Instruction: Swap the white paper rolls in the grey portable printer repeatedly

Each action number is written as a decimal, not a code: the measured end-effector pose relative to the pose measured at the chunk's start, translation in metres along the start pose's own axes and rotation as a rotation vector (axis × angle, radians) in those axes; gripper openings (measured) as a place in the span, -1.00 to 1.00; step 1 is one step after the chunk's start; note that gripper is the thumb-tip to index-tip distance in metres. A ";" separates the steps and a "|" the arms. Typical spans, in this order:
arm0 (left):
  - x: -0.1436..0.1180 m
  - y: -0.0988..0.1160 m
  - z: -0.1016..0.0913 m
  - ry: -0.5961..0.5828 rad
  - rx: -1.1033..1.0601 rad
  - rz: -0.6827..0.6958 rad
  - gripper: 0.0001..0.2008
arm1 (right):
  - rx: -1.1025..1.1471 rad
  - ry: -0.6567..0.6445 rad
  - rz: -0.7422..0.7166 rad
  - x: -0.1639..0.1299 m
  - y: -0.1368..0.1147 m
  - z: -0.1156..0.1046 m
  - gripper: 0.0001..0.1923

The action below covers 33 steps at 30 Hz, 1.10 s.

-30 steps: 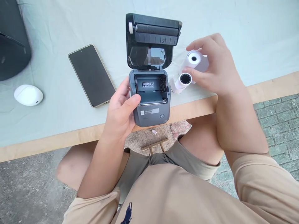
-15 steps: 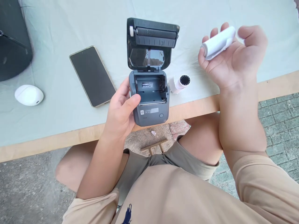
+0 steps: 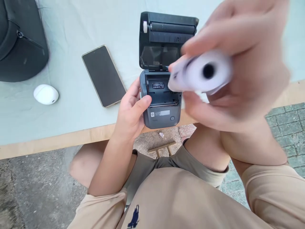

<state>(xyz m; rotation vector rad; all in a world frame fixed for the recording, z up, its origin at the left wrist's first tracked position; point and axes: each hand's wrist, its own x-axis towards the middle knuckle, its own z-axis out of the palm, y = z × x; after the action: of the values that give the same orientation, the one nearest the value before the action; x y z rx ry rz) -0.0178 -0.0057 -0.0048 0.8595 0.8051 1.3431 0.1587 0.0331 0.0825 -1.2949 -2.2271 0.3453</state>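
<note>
A dark grey label printer (image 3: 162, 118) with its lid (image 3: 164, 41) swung up sits at the table's front edge. My left hand (image 3: 133, 109) grips its left side, the thumb on the rim of the bay, which shows no roll in its visible part. Close to the camera, my right hand (image 3: 250, 70) is closed on a white paper roll (image 3: 197, 79), with its dark core hole turned towards me. The roll and the fingers are blurred, and they cover the right part of the printer and its lid.
To the left of the printer lies a phone (image 3: 105, 76), dark screen up. Further left are a white oval case (image 3: 46, 94) and a black bag (image 3: 22, 44). The table's wooden front edge (image 3: 59, 140) runs above my knees.
My right hand has swung left and up towards the camera, turning the roll so its end faces me. It now hides the second roll's place. My left hand still holds the printer.
</note>
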 end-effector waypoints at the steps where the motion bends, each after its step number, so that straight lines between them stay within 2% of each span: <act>1: 0.000 0.000 0.000 0.004 -0.010 0.011 -0.74 | -0.008 0.001 -0.100 0.000 -0.001 0.002 -0.59; 3: 0.000 -0.001 -0.001 0.012 -0.028 0.014 -0.72 | -0.023 -0.012 -0.262 0.001 -0.001 0.007 -0.47; 4: 0.000 -0.001 -0.001 0.012 -0.035 0.007 -0.69 | -0.035 -0.024 -0.298 0.000 0.000 0.010 -0.43; 7: 0.000 -0.002 -0.001 0.010 -0.037 -0.006 -0.57 | -0.058 -0.054 -0.268 -0.002 0.001 0.013 -0.48; 13: 0.000 0.000 -0.001 -0.009 -0.025 -0.009 -0.52 | -0.105 -0.025 -0.243 -0.005 -0.004 0.009 -0.67; 18: 0.001 -0.001 -0.003 -0.015 -0.024 -0.007 -0.53 | -0.130 -0.146 -0.183 -0.001 0.000 0.020 -0.93; 21: 0.001 -0.002 -0.003 -0.021 -0.031 -0.002 -0.53 | -0.116 -0.174 -0.220 0.002 0.006 0.024 -0.89; 25: 0.001 0.002 0.001 -0.015 -0.043 -0.019 -0.59 | -0.165 -0.020 -0.309 -0.002 0.006 0.021 -0.79; 28: 0.000 0.005 0.003 -0.015 -0.055 -0.041 -0.58 | -0.176 0.060 -0.399 -0.011 0.001 0.019 -0.84; 30: 0.000 0.005 0.002 -0.041 -0.047 -0.042 -0.55 | -0.187 0.043 -0.475 -0.016 0.000 0.020 -0.87; 33: 0.000 0.001 -0.002 -0.047 0.025 -0.028 -0.49 | -0.130 -0.067 -0.540 -0.020 0.002 0.018 -0.78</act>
<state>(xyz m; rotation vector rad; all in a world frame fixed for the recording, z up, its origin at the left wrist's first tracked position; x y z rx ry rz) -0.0201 -0.0054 -0.0054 0.8932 0.7967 1.2861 0.1578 0.0173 0.0602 -0.6979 -2.5768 0.0401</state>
